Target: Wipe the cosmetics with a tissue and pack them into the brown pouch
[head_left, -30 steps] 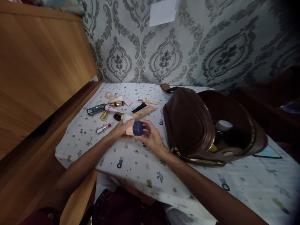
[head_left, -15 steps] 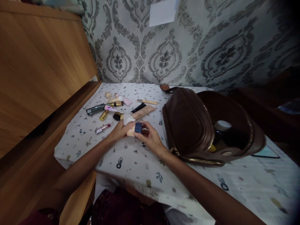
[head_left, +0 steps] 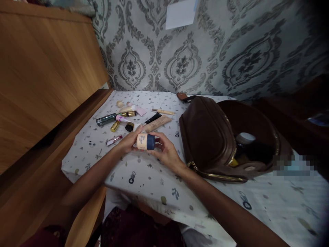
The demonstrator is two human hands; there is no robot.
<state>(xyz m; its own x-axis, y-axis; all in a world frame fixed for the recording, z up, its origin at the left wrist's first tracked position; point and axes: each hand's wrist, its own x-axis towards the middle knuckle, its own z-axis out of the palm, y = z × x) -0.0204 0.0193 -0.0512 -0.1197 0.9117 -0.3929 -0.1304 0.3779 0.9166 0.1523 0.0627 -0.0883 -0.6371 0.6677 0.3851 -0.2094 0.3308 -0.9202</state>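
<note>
A small cosmetic jar (head_left: 142, 141) with a cream-coloured body and a dark blue lid lies sideways between my hands, printing on its side facing me. My left hand (head_left: 130, 140) is closed around the body end. The fingers of my right hand (head_left: 166, 151) grip the lid end. Something white and crumpled, like a tissue (head_left: 137, 127), shows behind my left fingers; whether that hand also holds it I cannot tell. Just beyond lie a beige tube (head_left: 158, 123), a black tube (head_left: 153, 118) and a black-ended brush or bottle (head_left: 129, 127). A lip gloss tube (head_left: 114, 140) lies left of my left hand.
An open brown leather bag (head_left: 205, 133) stands at the right, a white-capped item (head_left: 246, 138) inside. Several cosmetics, including a dark green tube (head_left: 106, 119) and a gold tube (head_left: 115, 126), lie at the back left. A wooden cabinet (head_left: 51, 58) borders the left.
The jar has turned so its cream body and printing now show. The white tissue-like piece has dropped lower behind my left hand. The view has shifted slightly.
</note>
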